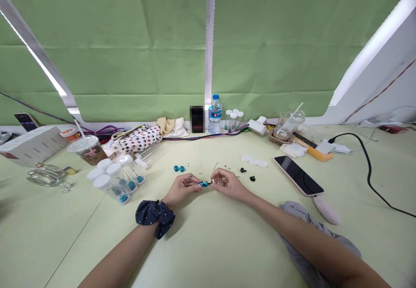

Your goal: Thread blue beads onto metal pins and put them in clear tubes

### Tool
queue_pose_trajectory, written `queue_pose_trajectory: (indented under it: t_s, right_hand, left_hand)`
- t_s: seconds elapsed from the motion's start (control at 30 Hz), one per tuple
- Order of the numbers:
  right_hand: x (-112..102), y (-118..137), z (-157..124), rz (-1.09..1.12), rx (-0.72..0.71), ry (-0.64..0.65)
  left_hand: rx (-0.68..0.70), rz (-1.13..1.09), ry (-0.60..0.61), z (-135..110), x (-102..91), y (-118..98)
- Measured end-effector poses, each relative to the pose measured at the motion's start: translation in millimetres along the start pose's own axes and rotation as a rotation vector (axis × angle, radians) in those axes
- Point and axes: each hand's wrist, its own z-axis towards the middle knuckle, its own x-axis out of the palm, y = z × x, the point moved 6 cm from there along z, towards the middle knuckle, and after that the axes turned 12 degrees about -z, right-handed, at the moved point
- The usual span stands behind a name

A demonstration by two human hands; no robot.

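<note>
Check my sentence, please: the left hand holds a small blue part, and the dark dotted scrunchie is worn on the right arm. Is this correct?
Not fully: the arm is wrong. The head view shows the dark dotted scrunchie on the left arm. The left hand does hold the small blue part.

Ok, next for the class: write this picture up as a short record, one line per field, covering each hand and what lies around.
Left hand: pinches a small blue piece
Right hand: fingers bent, close to the piece's other end; contact unclear
Left wrist: dark dotted scrunchie
Beyond the hands: two round blue parts, a thin L-shaped tool
Left side: white-capped clear containers
Right side: phone, lying screen up
Back: water bottle, upright
</note>
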Motion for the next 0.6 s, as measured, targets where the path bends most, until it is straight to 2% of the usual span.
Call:
queue_pose_trajectory:
  t_s: [0.33, 0.6]
  right_hand:
    - [1.6, -5.1, 1.1, -0.036, 0.004, -0.008]
    - [0.4, -1.3, -0.3, -0.024, -0.028, 0.003]
  left_hand:
    - [0.003, 0.008, 0.003, 0.0, 1.3, -1.7]
    - [0.015, 0.016, -0.039, 0.7, -0.9, -1.5]
